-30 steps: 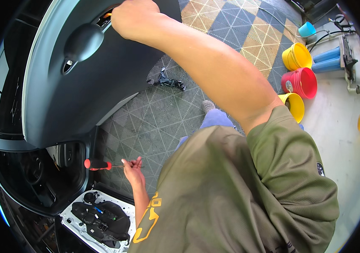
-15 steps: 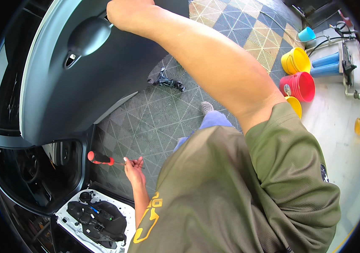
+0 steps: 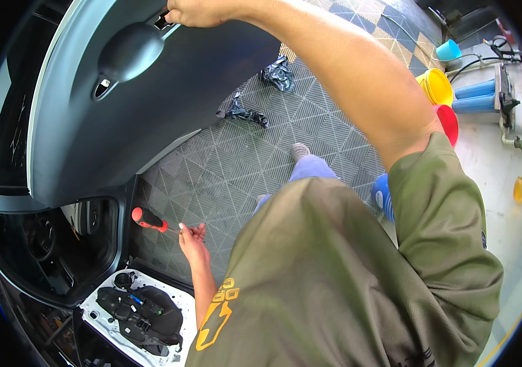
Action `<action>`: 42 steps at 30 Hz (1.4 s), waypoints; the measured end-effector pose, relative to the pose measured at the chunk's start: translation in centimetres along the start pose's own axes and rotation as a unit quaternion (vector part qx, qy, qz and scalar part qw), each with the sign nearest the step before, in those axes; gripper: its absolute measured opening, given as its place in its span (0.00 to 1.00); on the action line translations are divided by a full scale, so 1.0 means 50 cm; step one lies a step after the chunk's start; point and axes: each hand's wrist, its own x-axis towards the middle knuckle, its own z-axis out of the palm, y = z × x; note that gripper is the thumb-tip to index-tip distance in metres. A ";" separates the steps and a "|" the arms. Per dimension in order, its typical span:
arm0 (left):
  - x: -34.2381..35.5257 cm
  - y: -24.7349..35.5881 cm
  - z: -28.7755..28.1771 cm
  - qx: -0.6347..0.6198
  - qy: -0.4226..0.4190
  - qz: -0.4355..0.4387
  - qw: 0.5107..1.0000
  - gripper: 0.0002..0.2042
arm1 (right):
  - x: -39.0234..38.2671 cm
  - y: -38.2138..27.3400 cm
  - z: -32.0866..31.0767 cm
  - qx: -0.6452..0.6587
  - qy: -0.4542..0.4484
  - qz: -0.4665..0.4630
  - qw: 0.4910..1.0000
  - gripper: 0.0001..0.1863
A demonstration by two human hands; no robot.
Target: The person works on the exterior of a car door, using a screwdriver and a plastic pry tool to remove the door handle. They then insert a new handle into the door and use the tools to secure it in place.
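My right hand (image 3: 198,11) is at the upper edge, fingers bent and pressed together beside a small slot (image 3: 164,22) in the grey car door (image 3: 169,92). Whether they pinch a small part there is too small to tell. Below that slot lies the rounded handle recess (image 3: 129,52), with a second opening (image 3: 102,87) at its other end; no handle bar spans it. Lower left, my left hand (image 3: 194,242) grips a screwdriver (image 3: 149,219) by its thin shaft. Its red and black handle points away from the hand, toward the car.
A door with bare white inner panel and black insert (image 3: 141,315) stands lower left. Crumpled dark plastic (image 3: 245,116) and another crumpled piece (image 3: 278,74) lie on the tiled floor (image 3: 212,177). A yellow bucket (image 3: 435,87), red bucket (image 3: 447,122) and blue container (image 3: 383,196) are to the right.
My right hand has shifted a little to the right, uncovering the slot. My raised arm has moved right, so the second crumpled piece and the blue container show. The screwdriver has barely moved.
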 end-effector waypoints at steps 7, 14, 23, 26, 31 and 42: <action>-0.002 0.007 -0.008 0.018 0.025 0.003 1.000 0.18 | -0.018 0.027 -0.008 0.058 0.018 -0.022 0.998 0.17; -0.008 0.002 -0.022 0.031 0.027 0.020 0.999 0.17 | -0.020 -0.049 -0.037 -0.112 -0.003 0.120 0.986 0.10; -0.037 -0.056 -0.065 0.064 0.025 -0.007 0.998 0.18 | 0.017 0.001 0.010 -0.081 0.039 0.039 0.995 0.11; -0.049 -0.061 -0.065 0.074 0.034 -0.013 0.997 0.18 | 0.024 0.024 0.015 -0.050 0.017 0.009 0.999 0.16; -0.053 -0.057 -0.051 0.079 0.049 -0.007 0.996 0.18 | 0.027 0.041 0.015 -0.011 0.018 -0.039 0.999 0.16; -0.069 -0.071 -0.082 0.099 0.061 0.006 0.993 0.17 | -0.016 -0.025 0.002 -0.070 0.052 0.085 0.993 0.10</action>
